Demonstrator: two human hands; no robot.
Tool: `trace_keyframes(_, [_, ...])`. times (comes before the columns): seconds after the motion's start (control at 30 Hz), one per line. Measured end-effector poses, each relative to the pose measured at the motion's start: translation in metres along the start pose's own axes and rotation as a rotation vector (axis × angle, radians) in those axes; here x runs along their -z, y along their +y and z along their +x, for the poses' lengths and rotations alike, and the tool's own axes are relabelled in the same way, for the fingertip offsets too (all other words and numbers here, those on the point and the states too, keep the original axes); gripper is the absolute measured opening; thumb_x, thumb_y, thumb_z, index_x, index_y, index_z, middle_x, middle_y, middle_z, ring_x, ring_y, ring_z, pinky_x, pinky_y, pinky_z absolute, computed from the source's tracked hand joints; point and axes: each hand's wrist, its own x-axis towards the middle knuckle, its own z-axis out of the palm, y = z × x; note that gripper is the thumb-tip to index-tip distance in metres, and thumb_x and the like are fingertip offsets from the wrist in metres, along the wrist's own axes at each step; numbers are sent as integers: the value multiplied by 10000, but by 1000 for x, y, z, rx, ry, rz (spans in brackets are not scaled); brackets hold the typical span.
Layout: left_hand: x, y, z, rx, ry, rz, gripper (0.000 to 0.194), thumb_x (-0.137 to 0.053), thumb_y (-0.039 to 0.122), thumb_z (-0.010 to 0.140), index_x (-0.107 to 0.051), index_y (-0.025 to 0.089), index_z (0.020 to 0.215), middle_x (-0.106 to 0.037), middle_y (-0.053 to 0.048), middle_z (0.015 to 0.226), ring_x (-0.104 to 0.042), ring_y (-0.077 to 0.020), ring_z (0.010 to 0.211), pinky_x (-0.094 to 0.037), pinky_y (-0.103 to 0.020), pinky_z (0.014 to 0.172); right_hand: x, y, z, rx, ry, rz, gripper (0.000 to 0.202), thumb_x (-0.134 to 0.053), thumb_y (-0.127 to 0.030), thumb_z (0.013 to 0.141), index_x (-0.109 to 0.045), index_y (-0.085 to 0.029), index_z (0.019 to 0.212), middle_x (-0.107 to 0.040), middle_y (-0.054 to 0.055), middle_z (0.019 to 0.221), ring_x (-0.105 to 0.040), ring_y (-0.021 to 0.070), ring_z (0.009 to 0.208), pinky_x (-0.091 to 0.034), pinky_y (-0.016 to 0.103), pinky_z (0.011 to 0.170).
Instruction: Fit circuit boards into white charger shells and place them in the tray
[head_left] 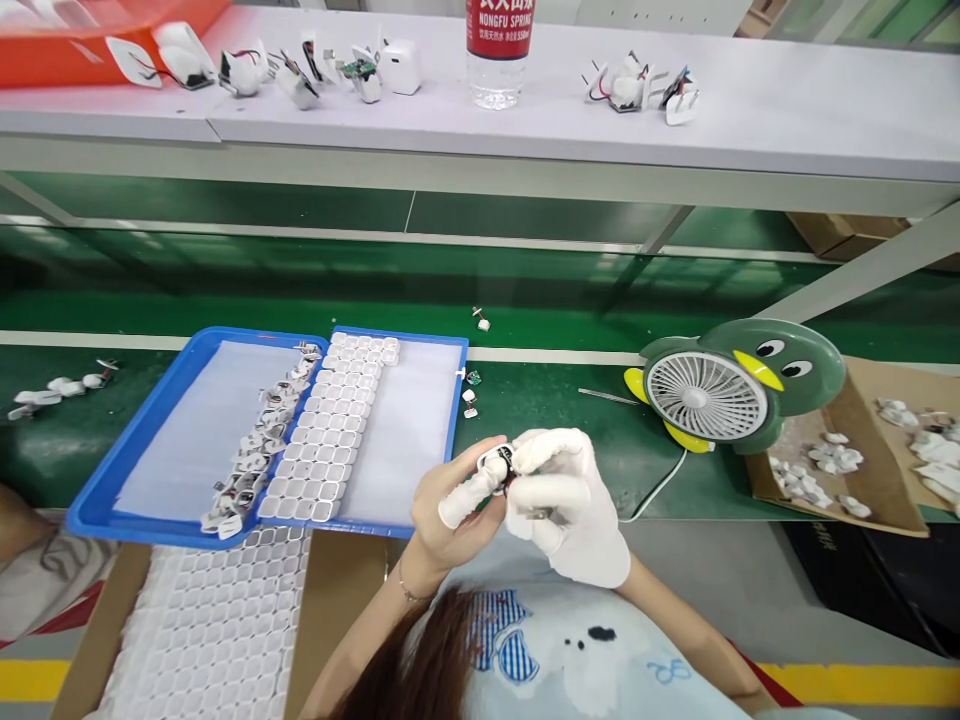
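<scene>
Small white part [505, 456] with black and red detail is being held in front of the torso, over the near edge of the green tabletop [540, 390]. It is being pinched by the bare left hand [431, 510], one finger of which is being covered by a white sleeve, and by the white-gloved right hand [577, 510], thumb and index closing on it; remaining fingers are being curled in. Exact contact points are being hidden by the fingers. To the left, a row of wired parts [255, 445] is being carried by the left blue tray [187, 430], and rows of white square cases [311, 440] by the right blue tray [412, 420]. Loose pieces [470, 403] are lying just beside the latter. To the right, a penguin-shaped fan [705, 395] is standing near a cardboard box [892, 505], in which small white pieces [832, 455] are being held. Above, a water bottle [499, 50] is being supported by the white shelf [787, 90].
</scene>
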Motion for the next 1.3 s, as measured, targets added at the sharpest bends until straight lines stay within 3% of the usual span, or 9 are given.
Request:
trace_keyframes(0.07, [-5,-1,3,186,101,-96,305,-790,188,685,-695,209,974,-754,-58,948,-728,-217,723,-630,-318,603,-5,3,-4,-66,79,248,339,-548,-399,907,-500,-301,1227,-517,83,1157,-588,235,1039,-563,422,845])
trace_keyframes(0.13, [-8,-1,8,486,223,-279,167,-767,235,722,-675,172,846,-736,-17,755,-676,-160,520,-584,-274,478,-11,7,-9,-170,147,509,521,-580,-396,881,-376,-306,1352,-494,109,1208,-569,252,1084,-574,437,847])
trace_keyframes(0.23, [-10,-6,17,880,371,-585,231,-731,347,758,-617,149,785,-691,8,660,-584,-103,385,-492,-217,366,-19,13,-16,-279,193,643,570,-578,-343,885,-331,-306,1398,-487,119,1258,-552,235,1117,-574,410,851])
trace_keyframes(0.4, [-7,-19,20,1166,497,-866,277,-736,353,759,-589,144,867,-718,-33,701,-566,-56,395,-455,-132,373,-27,18,-21,-340,193,696,501,-572,-253,889,-419,-282,1366,-511,116,1252,-561,223,1106,-564,395,855])
trace_keyframes(0.7, [2,-17,16,1244,605,-922,179,-662,296,825,-628,125,865,-711,-23,667,-579,-63,402,-472,-132,378,-32,18,-11,-368,54,691,485,-537,-197,909,-419,-312,1366,-508,95,1264,-546,225,1140,-527,426,899])
trace_keyframes(0.87, [7,-10,10,1225,426,-848,320,-644,428,825,-611,110,806,-689,-42,612,-521,-60,358,-439,-154,367,-36,24,5,-236,-96,460,518,-530,-189,903,-391,-316,1386,-506,90,1311,-498,245,1201,-511,447,902])
trace_keyframes(0.97, [8,-7,3,1146,299,-727,326,-690,411,796,-583,134,929,-677,-10,624,-547,-80,397,-462,-179,409,-36,31,10,-167,-190,345,553,-580,-200,872,-395,-283,1387,-539,104,1296,-505,257,1197,-513,455,898])
trace_keyframes(1.17, [9,-9,-7,1036,53,-544,496,-784,293,716,-528,188,1127,-716,-43,941,-704,-189,866,-566,-301,785,-25,42,10,-69,-236,362,388,-658,-175,824,-528,-251,1181,-611,67,1075,-620,183,907,-556,383,793])
trace_keyframes(1.3, [4,-8,-8,888,-69,-418,576,-787,250,712,-501,222,1211,-701,-62,1066,-686,-214,994,-558,-338,863,-9,42,9,-30,-211,351,423,-603,-146,853,-486,-255,1245,-605,83,1127,-602,197,1013,-550,396,839])
